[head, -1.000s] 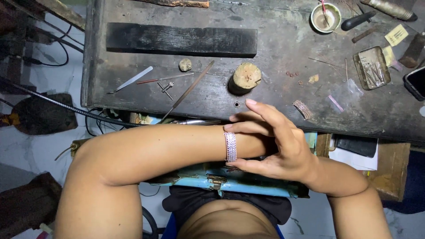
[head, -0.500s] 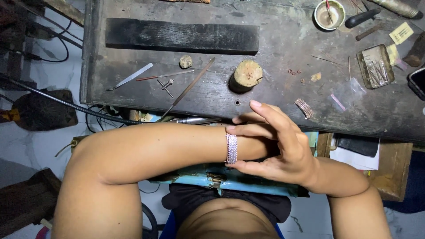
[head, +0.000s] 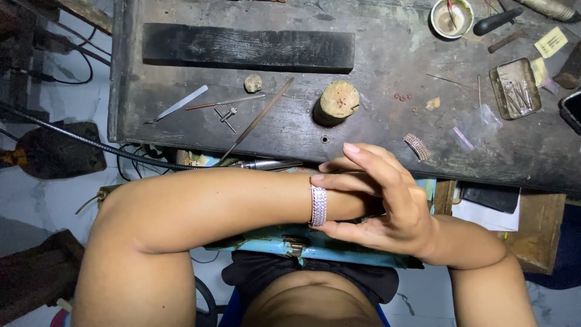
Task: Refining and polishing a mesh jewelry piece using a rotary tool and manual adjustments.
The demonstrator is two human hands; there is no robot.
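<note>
Here, sparkling silver multi-row bracelet [head: 318, 206], wrist-snug.

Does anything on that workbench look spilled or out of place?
A few tiny reddish beads lie loose on the dark workbench right of the wooden stump, and a curved jewelled strip sits alone near the edge. Nothing looks broken.
</note>
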